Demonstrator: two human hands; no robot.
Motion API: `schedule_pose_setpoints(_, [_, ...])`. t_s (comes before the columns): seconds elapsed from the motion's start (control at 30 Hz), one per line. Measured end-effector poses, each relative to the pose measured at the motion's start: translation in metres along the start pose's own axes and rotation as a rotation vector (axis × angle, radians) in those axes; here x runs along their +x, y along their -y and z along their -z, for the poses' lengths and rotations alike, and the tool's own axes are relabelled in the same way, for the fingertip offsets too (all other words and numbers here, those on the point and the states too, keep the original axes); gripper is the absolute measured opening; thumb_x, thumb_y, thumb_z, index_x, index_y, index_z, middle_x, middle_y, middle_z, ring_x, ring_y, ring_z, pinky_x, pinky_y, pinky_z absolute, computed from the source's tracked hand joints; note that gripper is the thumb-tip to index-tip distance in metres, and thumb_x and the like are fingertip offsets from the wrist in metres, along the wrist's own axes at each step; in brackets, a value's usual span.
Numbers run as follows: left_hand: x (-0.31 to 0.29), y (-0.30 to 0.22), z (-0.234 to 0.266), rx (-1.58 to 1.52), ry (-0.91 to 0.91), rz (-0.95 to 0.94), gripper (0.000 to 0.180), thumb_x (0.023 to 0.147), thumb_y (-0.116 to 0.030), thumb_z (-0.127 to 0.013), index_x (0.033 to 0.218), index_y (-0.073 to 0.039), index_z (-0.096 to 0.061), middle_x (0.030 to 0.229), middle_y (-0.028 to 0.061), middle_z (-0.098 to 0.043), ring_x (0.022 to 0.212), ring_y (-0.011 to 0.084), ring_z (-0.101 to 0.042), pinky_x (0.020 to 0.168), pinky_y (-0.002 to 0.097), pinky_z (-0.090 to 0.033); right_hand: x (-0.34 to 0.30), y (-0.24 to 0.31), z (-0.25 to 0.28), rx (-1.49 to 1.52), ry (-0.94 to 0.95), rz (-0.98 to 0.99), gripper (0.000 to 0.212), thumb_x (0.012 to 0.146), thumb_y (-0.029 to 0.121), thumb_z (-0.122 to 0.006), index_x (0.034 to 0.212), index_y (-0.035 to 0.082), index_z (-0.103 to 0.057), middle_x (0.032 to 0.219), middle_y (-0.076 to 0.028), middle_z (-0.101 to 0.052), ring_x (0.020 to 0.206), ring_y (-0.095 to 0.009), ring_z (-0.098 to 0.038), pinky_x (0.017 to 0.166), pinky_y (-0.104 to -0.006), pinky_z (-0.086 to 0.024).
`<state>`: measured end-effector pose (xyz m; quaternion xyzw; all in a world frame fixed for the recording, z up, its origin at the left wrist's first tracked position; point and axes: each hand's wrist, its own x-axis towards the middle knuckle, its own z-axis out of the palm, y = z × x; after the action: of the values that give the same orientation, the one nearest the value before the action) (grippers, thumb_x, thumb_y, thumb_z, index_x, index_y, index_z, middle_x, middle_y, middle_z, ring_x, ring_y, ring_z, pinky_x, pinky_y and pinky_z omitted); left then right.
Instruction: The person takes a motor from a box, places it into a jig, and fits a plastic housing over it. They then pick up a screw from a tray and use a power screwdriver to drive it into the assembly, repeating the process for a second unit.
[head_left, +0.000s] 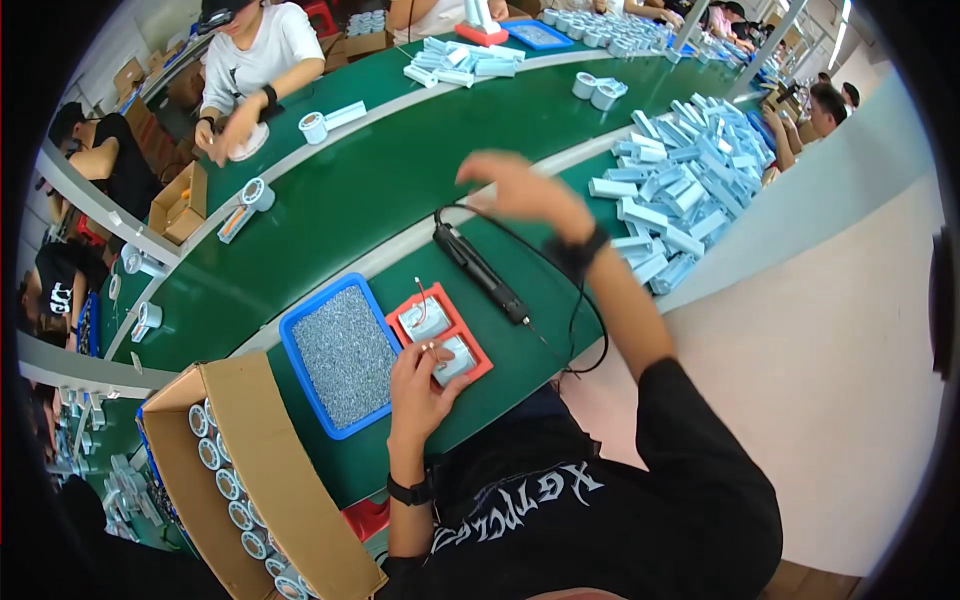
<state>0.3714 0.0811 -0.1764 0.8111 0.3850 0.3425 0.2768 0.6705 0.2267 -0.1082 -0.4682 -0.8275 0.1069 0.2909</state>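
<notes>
My left hand (418, 390) is closed on a light-blue and white rounded housing (455, 362), which sits in the nearer pocket of a red fixture (478, 345). Small wire ends show by its fingertips. In the other pocket lies a similar housing (424, 318) with a thin red wire rising from it. Over the edge of the green belt, my right hand (520, 190) is raised, slightly blurred, its fingers apart and nothing visible in them. Below that hand, a black electric screwdriver (480, 272) with a cable rests on the bench.
Left of the fixture stands a blue tray (290, 325) of small metal screws. A cardboard box (285, 470) holds several round housings. Light-blue handle-shaped parts (690, 180) are heaped at right. Across the green conveyor belt (330, 210), a person (265, 60) works; housings ride the belt.
</notes>
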Motion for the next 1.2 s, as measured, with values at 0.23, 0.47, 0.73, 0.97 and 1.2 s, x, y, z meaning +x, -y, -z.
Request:
schedule_pose_setpoints(0.23, [-0.003, 0.000, 0.005, -0.109, 0.026, 0.201, 0.041, 0.062, -0.009, -0.083, 0.098, -0.004, -0.065, 0.111, 0.0109, -0.061, 0.099, 0.0288, -0.059, 0.083, 0.0358, -0.049, -0.019, -0.210, 0.077, -0.533, -0.010, -0.948, 0.059, 0.072, 0.031, -0.071, 0.120, 0.000, -0.053, 0.119, -0.022, -0.060, 0.110, -0.038, -0.058, 0.093, -0.0478, -0.046])
schedule_pose_setpoints(0.47, [-0.009, 0.007, -0.006, -0.120, -0.062, 0.057, 0.051, 0.060, -0.011, -0.085, 0.107, -0.006, -0.066, 0.112, 0.0109, -0.059, 0.103, 0.0284, -0.057, 0.089, 0.0375, -0.047, -0.073, -0.208, 0.074, -0.440, 0.506, -1.193, 0.072, 0.066, 0.030, -0.075, 0.129, 0.002, -0.051, 0.124, -0.025, -0.057, 0.112, -0.036, -0.058, 0.093, -0.0430, -0.047])
schedule_pose_setpoints(0.73, [-0.011, 0.003, -0.002, -0.117, -0.030, 0.181, 0.053, 0.059, -0.012, -0.086, 0.109, -0.009, -0.067, 0.111, 0.0097, -0.049, 0.107, 0.0285, -0.051, 0.092, 0.0372, -0.044, -0.031, -0.174, 0.040, -0.535, 0.726, -1.003, 0.036, 0.062, 0.019, -0.074, 0.095, 0.005, -0.072, 0.097, -0.018, -0.069, 0.093, -0.031, -0.067, 0.080, -0.0427, -0.053])
schedule_pose_setpoints(0.97, [-0.012, 0.005, -0.003, -0.121, -0.043, 0.166, 0.054, 0.059, -0.012, -0.086, 0.109, -0.009, -0.067, 0.110, 0.0097, -0.050, 0.106, 0.0284, -0.051, 0.092, 0.0370, -0.044, 0.001, -0.128, 0.002, -0.052, 0.701, -0.984, 0.059, 0.063, 0.012, -0.072, 0.120, 0.007, -0.057, 0.122, -0.018, -0.057, 0.091, -0.034, -0.064, 0.073, -0.0443, -0.054])
schedule_pose_setpoints(1.2, [-0.010, 0.002, 0.007, -0.129, -0.010, 0.127, 0.054, 0.063, -0.009, -0.083, 0.113, -0.009, -0.064, 0.112, 0.0095, -0.051, 0.107, 0.0287, -0.051, 0.090, 0.0375, -0.044, -0.021, -0.104, -0.004, -0.226, 0.405, -0.597, 0.060, 0.061, 0.003, -0.069, 0.119, 0.010, -0.055, 0.120, -0.017, -0.056, 0.095, -0.035, -0.061, 0.078, -0.0419, -0.053])
